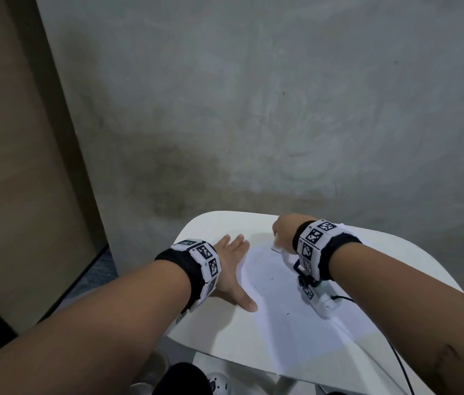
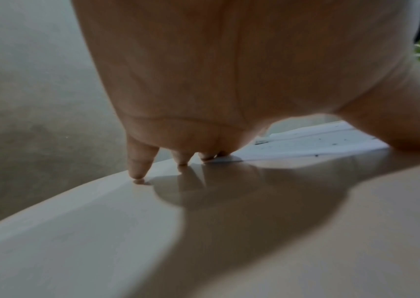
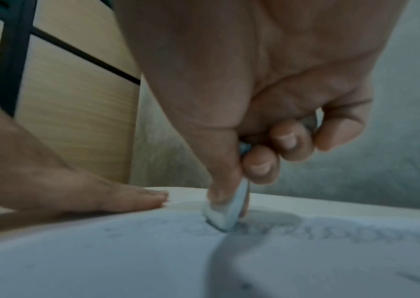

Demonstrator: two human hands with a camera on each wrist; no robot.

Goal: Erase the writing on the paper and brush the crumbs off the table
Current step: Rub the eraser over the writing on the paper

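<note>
Small white surface against a bare concrete wall. The right hand pinches a white eraser down on the paper, right at the faint pencil writing. The left hand lies flat, fingers spread, pinning the paper's left edge. I'd say short, light strokes away from that hand, so the sheet doesn't buckle. Crumbs can wait.

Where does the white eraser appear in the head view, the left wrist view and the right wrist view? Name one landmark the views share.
Head: eraser right of centre, low, under the right hand, on the paper's far edge.
Left wrist: not in it.
Right wrist: eraser at centre, pinched, its tip on the paper.
Shared landmark: the left hand lying flat at the paper's edge.
</note>
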